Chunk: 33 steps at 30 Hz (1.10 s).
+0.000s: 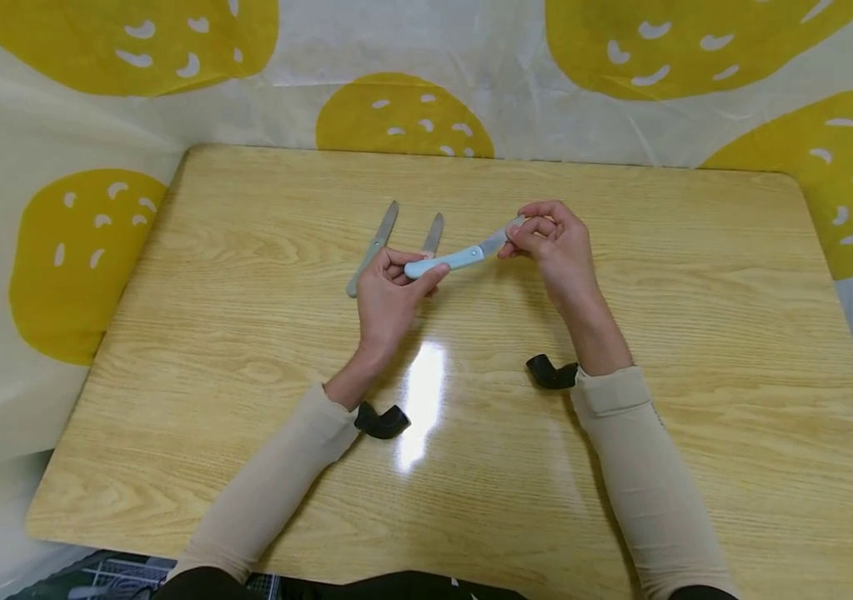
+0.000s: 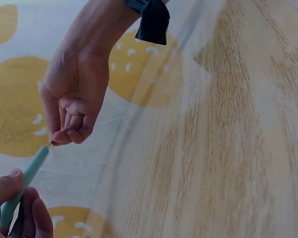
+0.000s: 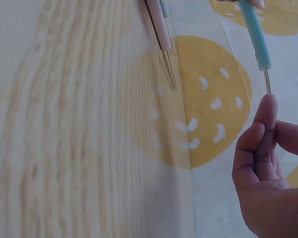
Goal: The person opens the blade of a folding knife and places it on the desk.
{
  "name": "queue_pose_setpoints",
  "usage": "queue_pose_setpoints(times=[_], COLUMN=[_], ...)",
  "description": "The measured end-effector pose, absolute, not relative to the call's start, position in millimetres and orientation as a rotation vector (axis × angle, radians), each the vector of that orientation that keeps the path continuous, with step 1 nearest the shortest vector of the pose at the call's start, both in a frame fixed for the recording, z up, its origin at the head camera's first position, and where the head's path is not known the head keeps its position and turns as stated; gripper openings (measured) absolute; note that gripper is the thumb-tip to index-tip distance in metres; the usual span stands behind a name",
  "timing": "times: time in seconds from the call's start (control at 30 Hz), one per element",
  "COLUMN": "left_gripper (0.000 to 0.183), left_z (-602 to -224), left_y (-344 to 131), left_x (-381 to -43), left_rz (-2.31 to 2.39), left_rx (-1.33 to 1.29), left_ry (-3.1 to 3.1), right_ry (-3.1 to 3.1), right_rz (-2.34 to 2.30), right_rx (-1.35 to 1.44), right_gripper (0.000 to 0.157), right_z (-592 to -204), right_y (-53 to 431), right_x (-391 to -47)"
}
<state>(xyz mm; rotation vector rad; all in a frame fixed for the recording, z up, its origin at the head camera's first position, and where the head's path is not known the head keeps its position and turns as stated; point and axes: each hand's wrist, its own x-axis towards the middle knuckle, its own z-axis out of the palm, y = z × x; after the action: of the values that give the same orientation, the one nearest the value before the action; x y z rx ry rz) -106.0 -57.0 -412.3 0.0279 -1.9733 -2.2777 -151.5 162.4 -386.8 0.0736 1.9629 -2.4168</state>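
Note:
A folding knife with a light blue handle (image 1: 456,259) is held above the table between both hands, its blade swung out from the handle. My left hand (image 1: 388,298) grips the rear of the handle between thumb and fingers. With thumb and fingertips my right hand (image 1: 557,250) pinches the blade (image 1: 496,242) near its tip, which the fingers cover. In the right wrist view the blade's thin edge shows between the blue handle (image 3: 256,34) and the right fingertips (image 3: 268,106). The left wrist view shows the same blue handle (image 2: 27,183) in the left fingers.
Behind the left hand, a grey-green handled knife (image 1: 375,250) lies on the wooden table (image 1: 246,400) with its blade out. Beside it is a pink-handled knife (image 1: 434,236), partly hidden by the hand. A patterned sheet (image 1: 426,50) hangs along the far edge.

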Motion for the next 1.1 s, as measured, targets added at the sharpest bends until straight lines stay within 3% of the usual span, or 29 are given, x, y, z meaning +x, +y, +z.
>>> queue_pose_setpoints(times=[0.83,1.1], left_gripper=[0.036,0.036], left_z=[-417.4,-409.8], left_y=[-61.0,-65.9], left_x=[-111.0,-108.4], left_rz=[-2.266,-2.121], left_rx=[0.127,0.057], left_ry=[-1.915,-2.25], right_ry=[1.913,1.909], right_rz=[-2.353,-2.347], right_rx=[0.121,0.137], right_gripper=[0.018,0.021], right_z=[-392.4,-393.6], right_y=[159.6,162.5], right_x=[-153.0,-154.8])
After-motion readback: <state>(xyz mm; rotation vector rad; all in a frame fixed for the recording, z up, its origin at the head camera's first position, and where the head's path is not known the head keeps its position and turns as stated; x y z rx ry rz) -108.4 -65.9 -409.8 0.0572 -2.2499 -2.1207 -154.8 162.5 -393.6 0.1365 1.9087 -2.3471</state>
